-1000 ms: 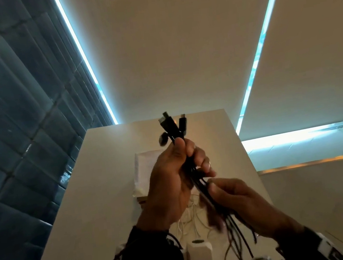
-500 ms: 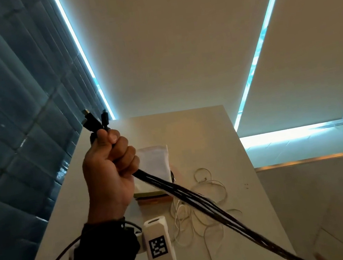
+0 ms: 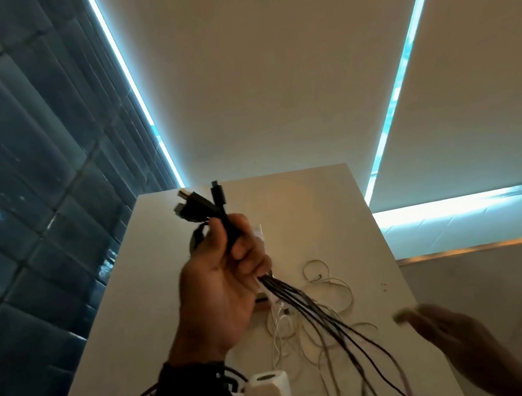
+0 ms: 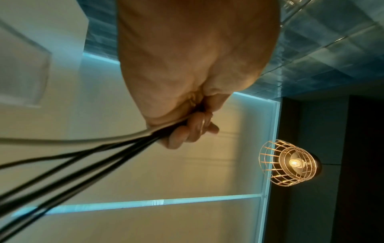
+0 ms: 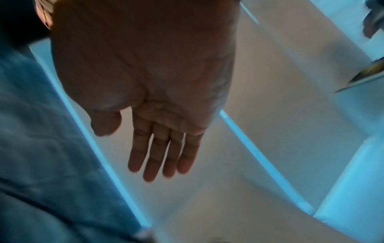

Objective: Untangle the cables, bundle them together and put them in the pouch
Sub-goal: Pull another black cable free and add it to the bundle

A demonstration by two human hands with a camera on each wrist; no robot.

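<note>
At the centre of the head view, your left hand [image 3: 222,280] is raised above the table [image 3: 113,352], its fingers curled tight round a bundle of black cables [image 3: 305,305]. Their plugs [image 3: 200,204] stick up past your thumb toward the upper middle of the frame, and the loose lengths fan out from under your fist toward the lower right. The left wrist view shows the same grip, with the black strands and one pale strand running off to the lower left of that frame.

Lower right in the head view, your right hand [image 3: 453,335] is blurred and apart from the cables; the right wrist view shows it flat, fingers [image 5: 158,157] straight and together, holding nothing.

Thin white cables [image 3: 320,293] lie in loose loops on the table behind the black strands. A white pouch [image 3: 259,231] is mostly hidden behind your left hand.
</note>
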